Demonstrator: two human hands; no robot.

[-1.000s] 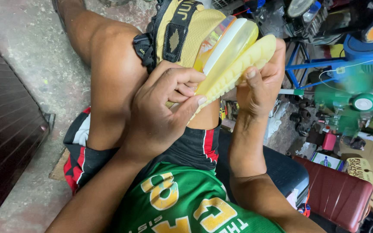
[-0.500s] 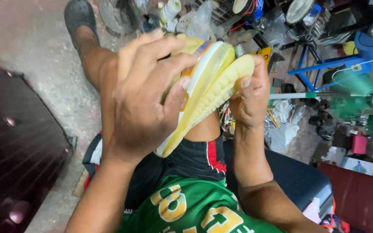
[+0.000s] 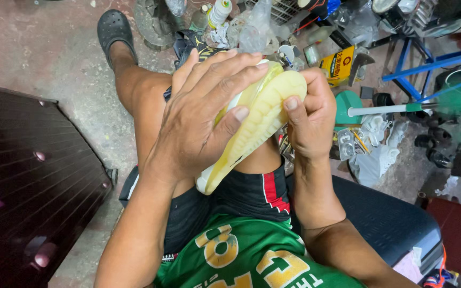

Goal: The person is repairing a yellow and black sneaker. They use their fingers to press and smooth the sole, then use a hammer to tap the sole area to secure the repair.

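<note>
Since half a second ago, tilted a little further down: more floor in sight, the whole black clog (image 3: 114,29) now showing at the far end of the outstretched leg. Otherwise much as before. Left hand (image 3: 198,122) laid broad over the upper side of the shoe (image 3: 262,120), fingers spread and pressing, thumb hooked onto the ribbed yellow sole: clamped on it, not loose. Right hand (image 3: 310,117) closed round the far end of the same shoe, thumb tip flat on the sole edge. Shoe held up over the raised knee, between both hands, sole turned toward the camera, lower tip near the black shorts.

Risks, as a judgement: uneven pressing, with the sole edge parting from the upper; a slip of the right thumb off the smooth rounded end; shoe dropping into the clutter below, since resting on nothing but the two grips.

Containers on the floor beyond the knee: white bottle (image 3: 219,12) with a pale cap, upright, contents not visible; clear plastic bottle (image 3: 177,6) beside it, fill level impossible to tell; yellow can (image 3: 337,64) standing just beyond the right hand, closed or open unclear; small cup (image 3: 285,53) near it, inside hidden. Dark wooden panel (image 3: 22,176) to the left.
</note>
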